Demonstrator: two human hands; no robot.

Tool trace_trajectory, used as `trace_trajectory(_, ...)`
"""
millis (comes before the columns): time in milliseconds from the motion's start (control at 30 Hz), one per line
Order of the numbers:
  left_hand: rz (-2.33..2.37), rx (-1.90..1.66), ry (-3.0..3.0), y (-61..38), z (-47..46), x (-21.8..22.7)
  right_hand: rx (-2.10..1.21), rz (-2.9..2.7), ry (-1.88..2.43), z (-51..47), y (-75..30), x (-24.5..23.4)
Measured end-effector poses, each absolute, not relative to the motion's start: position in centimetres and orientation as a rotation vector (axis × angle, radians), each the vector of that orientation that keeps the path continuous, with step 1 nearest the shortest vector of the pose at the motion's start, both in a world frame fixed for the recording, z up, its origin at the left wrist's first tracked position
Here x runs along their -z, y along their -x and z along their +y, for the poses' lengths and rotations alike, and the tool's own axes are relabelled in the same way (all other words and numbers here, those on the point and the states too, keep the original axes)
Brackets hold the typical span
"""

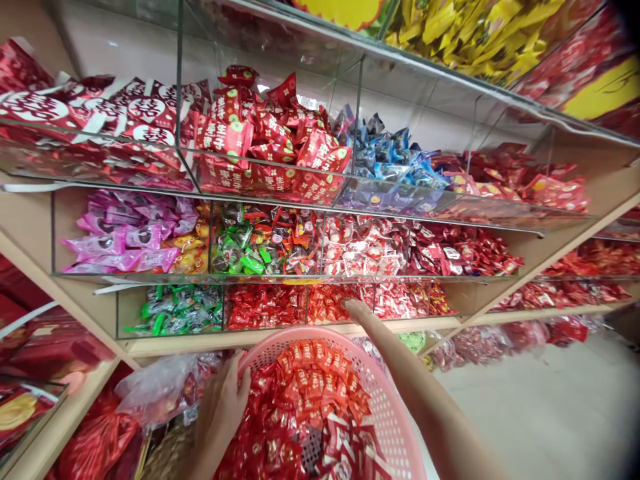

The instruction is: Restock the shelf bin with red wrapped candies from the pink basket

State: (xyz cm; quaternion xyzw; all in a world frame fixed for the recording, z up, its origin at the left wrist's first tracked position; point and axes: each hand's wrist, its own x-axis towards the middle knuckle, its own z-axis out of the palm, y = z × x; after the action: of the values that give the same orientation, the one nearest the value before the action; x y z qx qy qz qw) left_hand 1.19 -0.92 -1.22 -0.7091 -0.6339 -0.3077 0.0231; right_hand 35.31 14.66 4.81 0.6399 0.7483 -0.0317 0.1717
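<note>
Inspecting the pink basket (383,397), we find it just below the lowest shelf (200,342), part filled with wrapped sweets: orange-red sweets (315,370) at the far side, dark red sweets (270,440) at the left, red-and-white sweets (345,440) at the near right. A patch of dark mesh (312,448) shows among them; we judge the filling well advanced, with room left. The left hand (225,393) holds the basket's left rim. The right hand (356,309) reaches in among the orange shelf stock (325,303); its fingertips are indistinct, and we cannot tell whether it grasps anything. We note ample dark red stock (265,307) remaining beside it.
</note>
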Motion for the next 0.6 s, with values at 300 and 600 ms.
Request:
trace_trajectory(300, -1.999, 0.929, 2.210, -1.1, -0.7, 1.6, 0.005, 2.178, -1.909, 13.7, -35.4, -6.6)
trace_trajectory(600, -2.022, 0.936, 2.227, -1.2, -0.9, 1.3, 0.197, 2.604, -2.296, 4.4, -34.7, -8.4)
